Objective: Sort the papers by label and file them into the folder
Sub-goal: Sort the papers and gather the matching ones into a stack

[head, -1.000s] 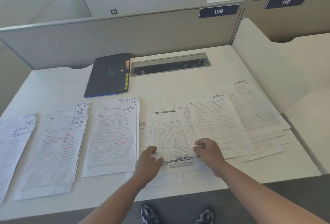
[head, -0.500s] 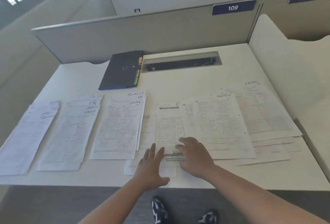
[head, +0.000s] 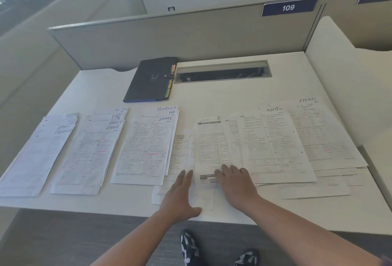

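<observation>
A person's two patterned shoes [head: 218, 251] stand on the dark floor just below the near edge of a white bench [head: 233, 96], over which both bare forearms reach. The left hand [head: 182, 198] lies flat with fingers straight and thumb spread, its grip apart and holding nothing, resting on loose sheets at the bench's front edge. Just beside it, the right hand [head: 235, 183] presses down with extended fingers, also unclenched, on the lower end of a printed sheet [head: 210, 142] that sits in the middle of the row. Papers are spread side by side across the bench: at far left a fanned stack [head: 36, 155] with blurred handwriting; next a stack [head: 91, 153] headed ADMIN, HR, SPORTS, SPORTS; then a stack [head: 146, 149] headed FINANCE, HR, SPORTS. Right of the hands lies a sheet marked ADMIN [head: 275, 144], overlapping others, and beyond it a sheet marked SPORTS [head: 324, 136]. Farther back, apart from the papers, a dark folder [head: 150, 79] with coloured tabs along its right edge lies closed, beside a recessed cable slot [head: 222, 72]. Behind rises a grey partition [head: 169, 38] bearing a blue plate numbered 109 [head: 289, 7].
</observation>
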Demonstrator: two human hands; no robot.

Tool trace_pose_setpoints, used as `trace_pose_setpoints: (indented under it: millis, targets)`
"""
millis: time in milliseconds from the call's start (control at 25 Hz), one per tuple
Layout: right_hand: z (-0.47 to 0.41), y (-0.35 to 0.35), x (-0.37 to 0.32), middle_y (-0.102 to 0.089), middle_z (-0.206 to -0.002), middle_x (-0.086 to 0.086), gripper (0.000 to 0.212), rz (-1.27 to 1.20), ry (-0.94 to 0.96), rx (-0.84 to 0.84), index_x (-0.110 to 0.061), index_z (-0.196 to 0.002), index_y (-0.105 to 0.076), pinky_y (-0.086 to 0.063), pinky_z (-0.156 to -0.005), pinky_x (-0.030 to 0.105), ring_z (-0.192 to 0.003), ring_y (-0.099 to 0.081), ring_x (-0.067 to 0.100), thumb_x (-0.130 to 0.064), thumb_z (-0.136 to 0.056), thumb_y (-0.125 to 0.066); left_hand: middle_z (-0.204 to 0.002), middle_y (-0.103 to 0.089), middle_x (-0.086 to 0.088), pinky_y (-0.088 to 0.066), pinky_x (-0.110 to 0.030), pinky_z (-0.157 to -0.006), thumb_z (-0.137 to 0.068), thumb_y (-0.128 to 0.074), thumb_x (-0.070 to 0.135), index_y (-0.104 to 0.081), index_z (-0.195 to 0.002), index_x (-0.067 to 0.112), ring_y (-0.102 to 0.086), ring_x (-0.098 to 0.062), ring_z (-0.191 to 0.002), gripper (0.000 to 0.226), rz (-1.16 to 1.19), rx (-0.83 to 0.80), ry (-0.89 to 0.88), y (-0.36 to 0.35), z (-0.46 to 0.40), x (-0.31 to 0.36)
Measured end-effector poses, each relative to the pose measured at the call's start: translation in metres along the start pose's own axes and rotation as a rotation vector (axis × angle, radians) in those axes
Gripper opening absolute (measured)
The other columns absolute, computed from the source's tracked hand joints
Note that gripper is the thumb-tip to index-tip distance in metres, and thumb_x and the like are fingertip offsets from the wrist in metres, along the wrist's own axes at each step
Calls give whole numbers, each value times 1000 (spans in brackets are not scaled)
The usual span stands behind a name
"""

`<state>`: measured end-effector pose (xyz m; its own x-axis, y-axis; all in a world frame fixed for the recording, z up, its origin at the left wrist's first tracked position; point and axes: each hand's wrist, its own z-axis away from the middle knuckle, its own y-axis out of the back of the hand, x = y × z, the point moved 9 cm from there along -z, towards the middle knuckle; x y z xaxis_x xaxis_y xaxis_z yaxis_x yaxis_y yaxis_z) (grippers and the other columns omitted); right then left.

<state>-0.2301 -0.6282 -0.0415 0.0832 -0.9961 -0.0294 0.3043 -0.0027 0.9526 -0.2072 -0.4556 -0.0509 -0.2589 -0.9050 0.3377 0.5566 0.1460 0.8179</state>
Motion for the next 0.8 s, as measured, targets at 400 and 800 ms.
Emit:
trace_pose_setpoints:
  millis: [400,800]
  targets:
    - [8,-1,37,-75,-89,4,45,-27,-97,189,-12,-109,-74,-54,-69,44,-75,-71,28,-10,-66,-85,-172,17,10,-32,-34,-119,-84,-73,45,11,-163,34,-13,-16,-159,116,71,-44,-77,-15,-9,40]
    - [24,15,64,-66,-64,-9,36,-106,-127,368,-22,-82,-73,-48,-55,33,-53,-64,17,-15,-54,-93,-168,-3,20,-12,-33,-128,-89,-55,5,10,-164,34,-7,-9,-157,103,460,-119,-60,-6,-41,61]
